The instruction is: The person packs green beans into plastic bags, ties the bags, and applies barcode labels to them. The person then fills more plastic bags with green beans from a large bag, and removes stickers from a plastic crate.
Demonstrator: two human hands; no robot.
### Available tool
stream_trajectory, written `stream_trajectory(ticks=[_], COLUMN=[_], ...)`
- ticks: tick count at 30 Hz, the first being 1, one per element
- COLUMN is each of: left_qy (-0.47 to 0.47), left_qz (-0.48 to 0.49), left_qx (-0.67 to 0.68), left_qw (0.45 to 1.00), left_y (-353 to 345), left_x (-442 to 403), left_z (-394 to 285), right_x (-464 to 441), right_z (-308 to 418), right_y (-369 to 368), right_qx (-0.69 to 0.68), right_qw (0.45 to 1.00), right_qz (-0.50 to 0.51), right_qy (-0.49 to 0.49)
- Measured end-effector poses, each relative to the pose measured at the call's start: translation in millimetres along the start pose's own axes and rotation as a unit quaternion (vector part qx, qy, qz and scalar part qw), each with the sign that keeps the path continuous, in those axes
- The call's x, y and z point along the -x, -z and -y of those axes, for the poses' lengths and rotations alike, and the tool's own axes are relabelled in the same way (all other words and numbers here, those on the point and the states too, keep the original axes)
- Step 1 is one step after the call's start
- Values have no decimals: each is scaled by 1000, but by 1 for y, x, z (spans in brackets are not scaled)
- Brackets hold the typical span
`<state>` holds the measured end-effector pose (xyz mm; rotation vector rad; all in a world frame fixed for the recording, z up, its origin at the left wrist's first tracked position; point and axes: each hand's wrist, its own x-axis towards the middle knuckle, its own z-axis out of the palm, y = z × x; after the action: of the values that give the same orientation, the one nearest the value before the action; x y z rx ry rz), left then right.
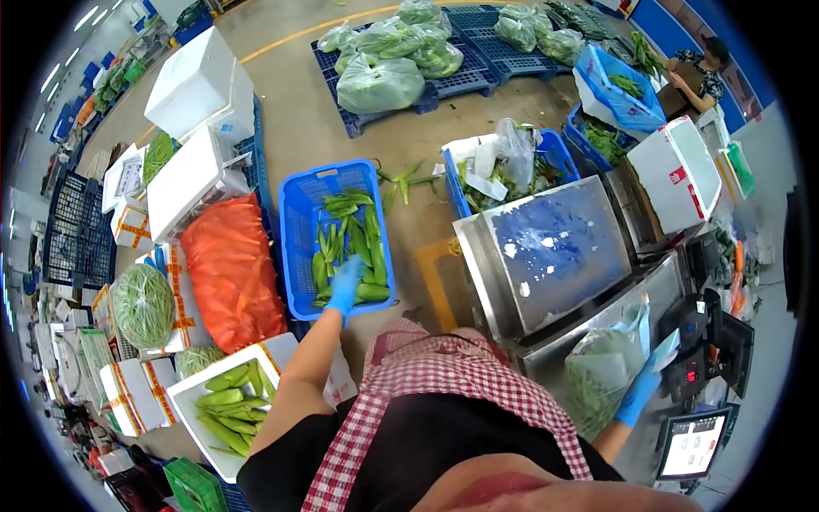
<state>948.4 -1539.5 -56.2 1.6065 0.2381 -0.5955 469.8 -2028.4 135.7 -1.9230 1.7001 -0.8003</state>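
In the head view, the left hand (345, 288), in a blue glove, reaches down into a blue crate (292, 247) on the floor, its fingers among green ears (359, 243) that look like corn in the husk; whether it has closed on one cannot be told, since the back of the glove covers the fingertips. The right hand (638, 397), gloved alike, is out to the side above the metal tabletop (546, 357), just beside a clear bag of greens (589, 375); a pale, shiny piece shows at its fingers, but its grip and how far it is open cannot be made out. Judging by how things lie, the work looks partway: the ears in the crate lie loose and unbagged, with crate floor showing between them, and a white foam box (186, 403) near the left arm holds another pile of similar ears (230, 410). Loose husk leaves (403, 181) lie on the floor just beyond the crate, which may hint at some trimming already done. The forearm and black sleeve cover part of the foam box, the monitor (693, 444) is too small to read, and the rounded lens edge cuts off the surroundings.
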Motion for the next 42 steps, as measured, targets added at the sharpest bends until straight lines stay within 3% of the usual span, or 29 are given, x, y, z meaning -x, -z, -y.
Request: stream_trajectory(ticks=[1, 2, 3, 5, 6, 7, 8, 9, 10, 11, 13, 14, 15, 16, 18, 19, 22, 24, 25, 27, 29, 31, 32, 33, 36, 39, 40, 41, 42], left_qy=[-5, -2, -2, -1, -3, -5, 40, 14, 103, 165, 200, 205, 235, 214, 243, 234, 276, 301, 310, 318, 312, 297, 285, 274, 251, 206, 202, 201, 121], left_qz=[-44, -92, -118, -207, -237, -193, -257, -210, -251, -242, -186, -236, -252, -270, -355, -382, -372, -357, -340, -308, -279, -258, -252, -250, -249, -239, -233, -225, -184], left_qx=[51, 62, 90, 137, 168, 212, 214, 313, 288, 221, 270, 261, 248, 283, 273, 241, 318, 273, 247, 214, 190, 174, 172, 179, 153, 161, 167, 171, -30], left_qw=[998, 994, 989, 969, 957, 958, 942, 926, 918, 930, 923, 913, 905, 895, 860, 861, 827, 841, 853, 871, 888, 903, 909, 911, 923, 935, 936, 938, 975], left_y=[32, 55, 65, 103, 113, 132, 108, 111, 107, 92, 93, 86, 88, 94, 85, 51, 55, 32, 21, -1, -15, -16, -11, -4, 7, 23, 36, 49, 61], left_x=[-16, -10, 7, -13, -14, -25, -2, -9, -10, 12, 17, 12, 15, 11, 20, 26, 18, -3, -13, -36, -58, -76, -86, -94, -108, -103, -101, -98, -93], left_z=[7, -5, -31, 3, 16, 51, 26, 60, 76, 47, 77, 76, 77, 115, 114, 29, 96, 82, 79, 76, 76, 78, 77, 75, 25, -13, 0, 11, 25], right_x=[4, 19, 15, -24, -26, -42, -58, -41, -54, -69, -95, -108, -113, -109, -140, -157, -225, -275, -284, -271, -266, -221, -201, -184, -131, -71, -53, -32, -19], right_z=[65, 125, 161, 157, 196, 189, 183, 226, 220, 230, 275, 306, 351, 415, 508, 558, 710, 808, 845, 904, 924, 891, 849, 802, 605, 400, 334, 261, 238], right_y=[-8, -29, -49, -86, -112, -162, -212, -243, -300, -354, -470, -525, -565, -603, -676, -706, -806, -850, -829, -796, -814, -790, -801, -824, -797, -729, -706, -686, -638], right_qx=[-27, 8, -120, -214, -114, -182, -248, -261, -331, -339, -274, -284, -425, -415, -424, -430, -420, -234, -170, -391, -380, -230, -338, -239, 90, 142, 231, 171, 165], right_qw=[996, 988, 981, 959, 964, 949, 928, 909, 874, 861, 881, 873, 778, 840, 828, 817, 849, 930, 891, 806, 777, 782, 698, 727, 684, 634, 460, 621, 622], right_qz=[55, -51, -60, 173, 198, 221, 244, 295, 341, 364, 366, 373, 432, 336, 364, 382, 313, 194, 198, 336, 317, 320, 441, 425, 538, 621, 530, 662, 672], right_qy=[-71, 149, 141, -64, -134, -134, -133, -135, -101, -102, -126, -130, -167, -92, -49, -28, 67, 208, 372, 293, 388, 482, 451, 484, 485, 437, 674, 384, 367])
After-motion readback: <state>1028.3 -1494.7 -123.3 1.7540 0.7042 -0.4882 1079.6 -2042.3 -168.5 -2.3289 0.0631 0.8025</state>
